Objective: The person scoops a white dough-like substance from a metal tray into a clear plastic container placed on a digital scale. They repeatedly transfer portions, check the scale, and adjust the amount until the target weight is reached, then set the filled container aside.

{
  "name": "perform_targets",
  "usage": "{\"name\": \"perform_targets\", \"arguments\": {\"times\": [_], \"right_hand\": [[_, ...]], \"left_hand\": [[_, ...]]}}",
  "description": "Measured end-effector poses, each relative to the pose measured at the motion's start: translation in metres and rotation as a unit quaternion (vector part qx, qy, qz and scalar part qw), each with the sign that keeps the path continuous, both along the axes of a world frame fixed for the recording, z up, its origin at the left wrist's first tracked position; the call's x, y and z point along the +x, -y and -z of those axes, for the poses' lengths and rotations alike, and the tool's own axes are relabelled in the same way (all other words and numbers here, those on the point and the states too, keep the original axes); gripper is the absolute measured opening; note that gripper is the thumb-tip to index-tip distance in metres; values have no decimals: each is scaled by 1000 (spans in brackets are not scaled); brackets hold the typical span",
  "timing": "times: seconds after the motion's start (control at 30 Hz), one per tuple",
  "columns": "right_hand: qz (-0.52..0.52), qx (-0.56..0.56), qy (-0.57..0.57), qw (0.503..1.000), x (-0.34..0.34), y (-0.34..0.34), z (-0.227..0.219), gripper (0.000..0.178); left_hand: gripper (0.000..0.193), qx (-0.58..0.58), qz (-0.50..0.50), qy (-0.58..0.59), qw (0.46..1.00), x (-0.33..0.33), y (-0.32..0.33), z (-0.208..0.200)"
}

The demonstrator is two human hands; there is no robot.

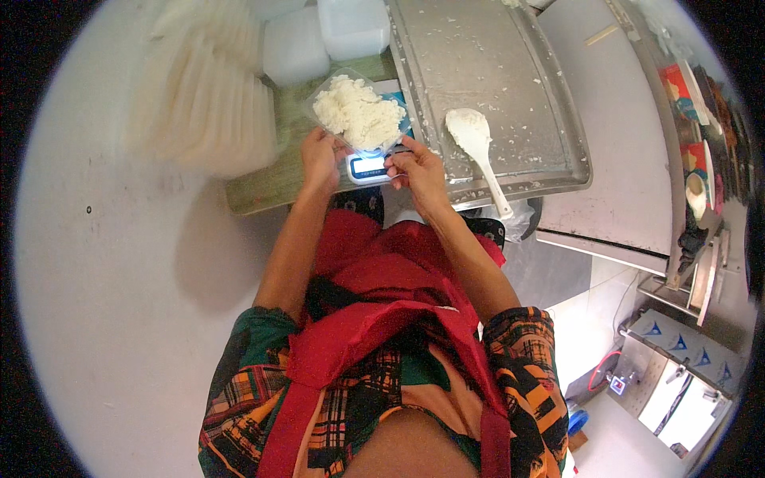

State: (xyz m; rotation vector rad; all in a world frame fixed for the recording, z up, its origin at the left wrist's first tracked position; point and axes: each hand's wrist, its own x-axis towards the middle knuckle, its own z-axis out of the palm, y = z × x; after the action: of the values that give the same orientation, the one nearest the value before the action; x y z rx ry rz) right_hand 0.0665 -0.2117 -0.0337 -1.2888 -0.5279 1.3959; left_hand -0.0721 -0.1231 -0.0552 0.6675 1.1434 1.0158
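Observation:
A clear plastic container (317,97) heaped with white, clumpy food that looks like cooked rice (358,111) is over a small digital scale (357,177) with a lit display. My left hand (321,159) grips the container's near left corner between thumb and fingers. At the near right corner, my right hand (420,169) is closed on the edge, its fingers curled in front of the display. Right of it, a white rice paddle (482,153), its head coated with the white food, lies on a large metal tray (510,80), handle over the near rim.
Stacked clear containers (211,103) stand at the left of the green board (259,191). Translucent plastic tubs (355,32) sit behind the scale. White bits are scattered over the tray. A white surface (606,159) lies to the right, with shelved items (697,159) beyond.

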Motion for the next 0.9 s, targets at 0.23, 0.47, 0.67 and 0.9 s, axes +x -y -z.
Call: {"name": "perform_targets", "arguments": {"times": [0.23,0.47,0.67,0.9], "right_hand": [[5,-15,4,1000,0,4,3,30],[-8,-17,23,1000,-4,13,-2,28],[-101,162,471,861,-10,15,0,48],[-224,114,780,573,-12,20,2,53]], "left_hand": [[24,-7,-7,29,1000,-2,-1,7],[21,-16,-13,29,999,-4,3,-1],[26,-19,-14,38,999,-6,4,3],[47,-30,-9,47,998,-5,9,5]]}}
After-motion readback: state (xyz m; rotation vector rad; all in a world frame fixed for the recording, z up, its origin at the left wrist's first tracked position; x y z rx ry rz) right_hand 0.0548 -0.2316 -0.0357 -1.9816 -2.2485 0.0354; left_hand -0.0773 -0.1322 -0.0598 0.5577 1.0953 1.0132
